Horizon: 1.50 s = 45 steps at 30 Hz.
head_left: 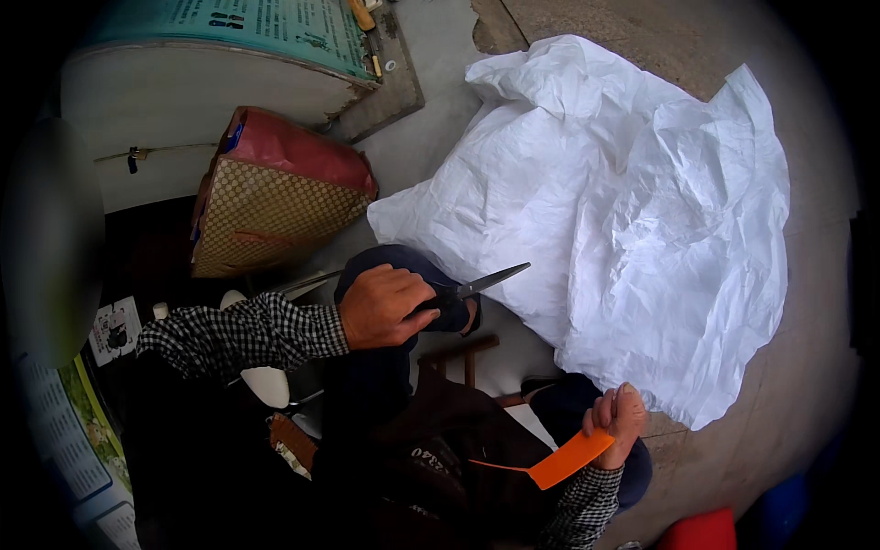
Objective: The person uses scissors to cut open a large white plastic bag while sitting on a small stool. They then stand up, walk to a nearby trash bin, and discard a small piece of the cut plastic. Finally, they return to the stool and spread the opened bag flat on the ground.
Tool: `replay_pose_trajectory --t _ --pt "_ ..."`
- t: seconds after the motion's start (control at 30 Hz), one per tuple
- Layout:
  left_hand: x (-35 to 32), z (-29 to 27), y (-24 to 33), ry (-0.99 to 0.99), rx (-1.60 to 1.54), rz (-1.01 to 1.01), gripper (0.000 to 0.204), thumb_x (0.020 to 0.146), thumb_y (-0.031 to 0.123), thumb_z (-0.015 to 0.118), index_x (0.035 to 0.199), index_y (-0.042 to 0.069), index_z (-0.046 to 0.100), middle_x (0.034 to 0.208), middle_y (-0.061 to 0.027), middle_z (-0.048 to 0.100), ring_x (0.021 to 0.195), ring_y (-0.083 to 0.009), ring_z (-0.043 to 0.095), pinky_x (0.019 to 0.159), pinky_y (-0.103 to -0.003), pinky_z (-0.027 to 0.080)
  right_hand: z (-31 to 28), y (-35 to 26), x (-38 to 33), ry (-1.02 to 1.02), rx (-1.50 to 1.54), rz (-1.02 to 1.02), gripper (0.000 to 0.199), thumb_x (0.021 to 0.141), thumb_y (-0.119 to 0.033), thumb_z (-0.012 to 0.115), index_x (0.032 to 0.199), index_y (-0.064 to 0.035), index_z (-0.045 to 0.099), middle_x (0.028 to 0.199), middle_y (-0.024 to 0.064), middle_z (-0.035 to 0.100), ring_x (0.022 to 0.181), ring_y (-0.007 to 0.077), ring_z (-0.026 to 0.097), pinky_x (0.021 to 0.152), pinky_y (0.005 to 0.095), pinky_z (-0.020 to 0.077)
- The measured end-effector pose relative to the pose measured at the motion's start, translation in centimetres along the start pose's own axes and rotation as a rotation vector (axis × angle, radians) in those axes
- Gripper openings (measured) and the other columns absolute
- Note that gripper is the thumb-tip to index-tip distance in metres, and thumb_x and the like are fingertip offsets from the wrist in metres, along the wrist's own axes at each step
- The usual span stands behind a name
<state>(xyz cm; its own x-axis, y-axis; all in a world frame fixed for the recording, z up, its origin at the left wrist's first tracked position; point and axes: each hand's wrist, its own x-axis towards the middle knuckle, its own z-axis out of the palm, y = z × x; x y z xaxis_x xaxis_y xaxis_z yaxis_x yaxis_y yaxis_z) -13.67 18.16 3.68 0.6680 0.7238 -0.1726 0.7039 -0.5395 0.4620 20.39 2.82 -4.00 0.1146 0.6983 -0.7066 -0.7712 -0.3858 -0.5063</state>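
The scissors (496, 279) are gripped in the curled left hand (390, 307), blades seemingly together, aimed up-right over the white sheet (642, 211), away from the strip. The orange strip (570, 460) is pinched by the right hand (624, 423), its long axis run leftward over the lap (431, 426), below the scissors.

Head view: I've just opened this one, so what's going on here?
The person's left hand holds a pair of scissors by the handles, blades pointing out to the upper right. The right hand grips one end of a bent orange strip, well apart from the scissors. Ahead, a large crumpled white sheet is spread over the floor, and a patterned bag stands at the left.
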Motion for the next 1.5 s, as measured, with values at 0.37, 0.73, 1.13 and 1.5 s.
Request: replay_pose_trajectory --t 0.37,0.73,1.13,1.5 --pt "-8.7 -0.3 4.2 -0.093 -0.140 -0.318 0.021 0.081 0.020 0.071 0.085 0.005 0.057 0.077 -0.0108 0.059 0.072 -0.0312 0.062 0.064 -0.042 0.048 2.5 5.3 -4.8 0.140 -0.209 0.330 0.040 0.100 -0.029 0.055 0.066 -0.0118 0.042 0.049 -0.0011 0.037 0.036 0.0089 0.033 0.033 0.0252 0.0329" --pt "-12.0 0.9 5.9 0.073 -0.363 -0.553 0.028 0.088 0.027 0.064 0.084 0.003 0.050 0.080 -0.0157 0.058 0.078 -0.0364 0.061 0.068 -0.047 0.049 13.7 -4.0 -10.8 0.131 -0.401 0.188 0.037 0.099 -0.026 0.055 0.067 -0.0132 0.041 0.050 -0.0014 0.037 0.036 0.0091 0.034 0.032 0.0260 0.0327" --pt "-13.5 -0.7 -2.5 0.267 -0.463 -1.062 0.032 0.089 0.033 0.063 0.081 0.002 0.062 0.077 -0.0172 0.064 0.074 -0.0370 0.063 0.067 -0.048 0.049 28.4 -1.0 -10.3 0.009 -0.473 0.269 0.039 0.101 -0.030 0.053 0.068 -0.0153 0.039 0.052 -0.0021 0.037 0.039 0.0093 0.032 0.034 0.0262 0.0308" --pt "-13.5 -1.6 -16.6 0.225 -0.423 -1.222 0.049 0.095 0.046 0.052 0.085 0.000 0.064 0.073 -0.0181 0.063 0.065 -0.0315 0.063 0.058 -0.046 0.050 35.8 -0.4 -11.2 0.032 -0.560 0.317 0.040 0.101 -0.027 0.051 0.065 -0.0156 0.037 0.050 -0.0030 0.033 0.039 0.0085 0.029 0.035 0.0255 0.0296"
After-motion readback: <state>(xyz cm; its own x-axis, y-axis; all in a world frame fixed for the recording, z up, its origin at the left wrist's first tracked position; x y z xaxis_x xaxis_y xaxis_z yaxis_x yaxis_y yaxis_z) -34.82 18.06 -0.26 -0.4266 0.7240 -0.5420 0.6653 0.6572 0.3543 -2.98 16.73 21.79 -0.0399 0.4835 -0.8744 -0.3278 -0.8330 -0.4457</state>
